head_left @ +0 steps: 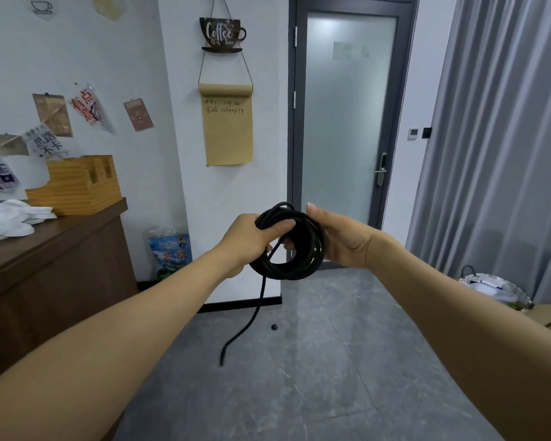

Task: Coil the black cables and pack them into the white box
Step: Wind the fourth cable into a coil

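step: coiling | my left hand (247,238) grips the black cable (288,249) coil, right hand (341,238) cups its side | next: wind in the hanging tail (250,319)

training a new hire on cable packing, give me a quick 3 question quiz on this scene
1. True or false: the black cable is fully coiled, with no loose end.
2. Which hand has its thumb over the coil's top left? A) left hand B) right hand
3. Fill in: the cable's loose tail hangs down toward the ____.

Key
1. False: a tail still hangs from the coil.
2. A: the left thumb presses over the loops, while the right hand steadies the coil's right side.
3. Floor.
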